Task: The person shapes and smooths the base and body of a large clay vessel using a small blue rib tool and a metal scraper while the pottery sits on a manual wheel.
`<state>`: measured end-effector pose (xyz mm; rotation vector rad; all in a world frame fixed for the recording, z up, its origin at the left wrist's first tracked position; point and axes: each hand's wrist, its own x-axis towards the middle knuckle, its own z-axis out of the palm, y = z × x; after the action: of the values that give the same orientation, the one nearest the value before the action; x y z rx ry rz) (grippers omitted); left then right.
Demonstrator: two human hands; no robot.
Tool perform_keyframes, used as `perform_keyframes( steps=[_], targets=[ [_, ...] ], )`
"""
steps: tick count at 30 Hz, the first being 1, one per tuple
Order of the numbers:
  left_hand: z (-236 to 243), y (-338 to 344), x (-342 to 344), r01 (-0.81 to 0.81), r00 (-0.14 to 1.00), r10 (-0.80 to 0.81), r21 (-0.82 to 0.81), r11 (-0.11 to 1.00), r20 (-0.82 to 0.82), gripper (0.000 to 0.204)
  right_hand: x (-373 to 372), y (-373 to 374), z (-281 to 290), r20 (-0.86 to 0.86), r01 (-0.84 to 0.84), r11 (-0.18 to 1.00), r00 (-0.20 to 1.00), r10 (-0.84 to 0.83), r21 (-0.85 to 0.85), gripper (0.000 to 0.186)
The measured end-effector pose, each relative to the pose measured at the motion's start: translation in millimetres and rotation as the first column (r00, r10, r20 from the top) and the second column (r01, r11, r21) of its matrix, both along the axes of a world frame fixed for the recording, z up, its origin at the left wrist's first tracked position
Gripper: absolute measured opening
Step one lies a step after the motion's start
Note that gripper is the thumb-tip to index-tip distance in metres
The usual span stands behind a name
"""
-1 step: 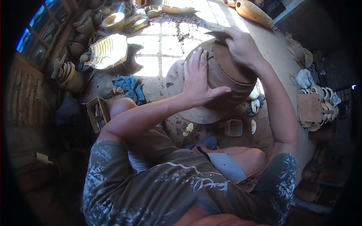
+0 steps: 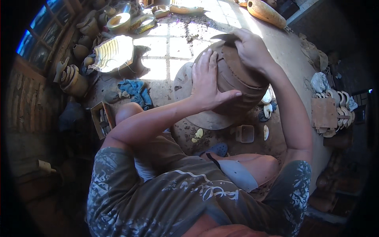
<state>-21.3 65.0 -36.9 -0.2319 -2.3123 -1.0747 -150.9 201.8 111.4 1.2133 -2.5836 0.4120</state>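
A large brown clay vessel [image 2: 240, 79] stands on a round pale board [image 2: 209, 121] in front of me. Its wall carries layered bands and a rough ridge. My left hand [image 2: 207, 81] lies flat against the vessel's left side, fingers stretched and thumb apart. At the far upper rim, my right hand [image 2: 252, 49] is closed round a thin, dark, pointed blade [image 2: 224, 37]. The tip of this blade points left, beyond the clay edge. My right fingers partly hide its other end, and I cannot tell whether its edge touches the clay.
Near my feet are a clear plastic tub [image 2: 244, 134] and yellowish scraps [image 2: 197, 135]. A blue cloth [image 2: 135, 91] and a box of tools [image 2: 102, 120] lie to the left. Pots [image 2: 75, 81] line the left wall; a long tan vessel [image 2: 266, 14] lies at the far right.
My right hand and the dark blade have shifted slightly to the left along the rim. The left hand stays in place on the vessel.
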Motion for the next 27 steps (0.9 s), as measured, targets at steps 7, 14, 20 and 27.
perform_keyframes(
  steps=[7,14,20,27],
  targets=[
    [-7,-35,-25,0.246,0.967,-0.244,0.029,0.969,-0.073,0.135,34,7,9,0.240,-0.048,0.998,0.969,0.053,-0.028,0.028],
    [-15,-80,-75,0.508,0.860,-0.502,0.071,0.858,-0.087,0.130,49,23,6,0.117,-0.231,0.973,0.966,0.232,-0.019,0.022],
    [-5,-101,-92,0.464,0.881,-0.473,0.159,0.872,0.021,0.116,63,44,22,0.272,-0.308,0.951,0.916,0.293,0.012,0.023],
    [-12,-80,-57,0.232,0.971,-0.238,0.222,0.947,0.001,0.113,26,41,25,0.235,-0.172,0.976,0.951,0.201,-0.136,0.036]
  ],
)
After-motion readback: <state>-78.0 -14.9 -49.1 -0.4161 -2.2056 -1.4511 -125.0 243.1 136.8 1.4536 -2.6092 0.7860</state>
